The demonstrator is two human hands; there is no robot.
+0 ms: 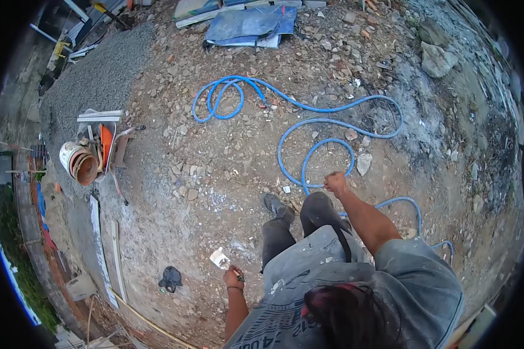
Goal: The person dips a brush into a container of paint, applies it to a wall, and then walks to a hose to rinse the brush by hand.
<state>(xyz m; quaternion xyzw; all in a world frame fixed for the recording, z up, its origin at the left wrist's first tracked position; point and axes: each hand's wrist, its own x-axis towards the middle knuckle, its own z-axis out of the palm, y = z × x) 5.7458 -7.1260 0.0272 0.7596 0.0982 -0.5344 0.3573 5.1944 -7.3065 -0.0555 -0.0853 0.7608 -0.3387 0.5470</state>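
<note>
My left hand (234, 276) is closed around the handle of a flat hand tool (219, 258) with a broad whitish head. Whether that head is a blade or bristles is too small to tell. It points forward and left, above the dirt. In front of my right knee is my right hand (335, 182), with its fingers curled closed. A blue hose (329, 109) lies in loose loops on the ground ahead, and part of it passes behind that hand. What the right fingers hold, if anything, is hidden.
A wheelbarrow (117, 148) with stacked buckets (82, 164) stands left, beside a grey gravel heap (102, 75). Long boards (102, 247) and a black plastic bag (170, 279) lie at lower left. Blue sheets (250, 26) lie ahead; large rocks (438, 60) sit at upper right.
</note>
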